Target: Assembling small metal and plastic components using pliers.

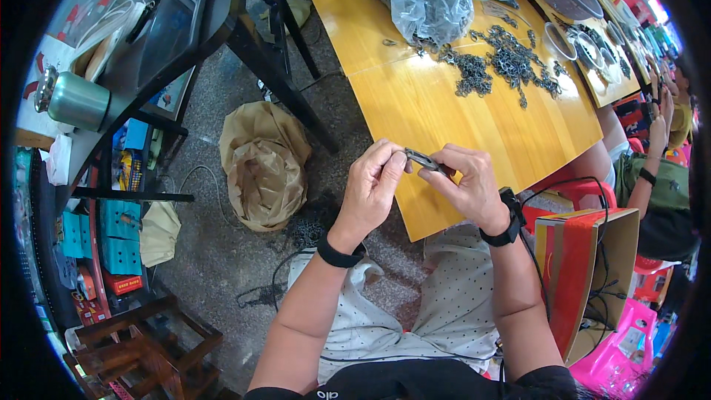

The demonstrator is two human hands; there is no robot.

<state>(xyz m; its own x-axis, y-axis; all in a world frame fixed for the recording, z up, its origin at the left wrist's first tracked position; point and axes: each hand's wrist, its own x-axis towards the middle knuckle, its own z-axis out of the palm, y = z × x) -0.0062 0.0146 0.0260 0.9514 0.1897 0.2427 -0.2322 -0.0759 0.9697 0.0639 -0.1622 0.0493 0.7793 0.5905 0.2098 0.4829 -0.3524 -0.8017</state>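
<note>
Just over the near left edge of the table, both my hands meet on a small, long, dark metal clip (423,159); its exact kind is partly hidden by fingers. My left hand (376,181) pinches one end between thumb and fingertips. The other end is gripped by my right hand (466,184), thumb below and fingers curled above. Farther off on the yellow wooden table (474,126) lie loose piles of dark metal clips (511,63). Behind them stands a clear plastic bag (433,4) filled with more dark pieces.
A brown sack (265,170) stands on the floor to my left, near a black-framed table (222,26) with a green metal flask (81,100). An open cardboard box (585,274) with cables is at my right. Another person's arm (652,152) shows at far right.
</note>
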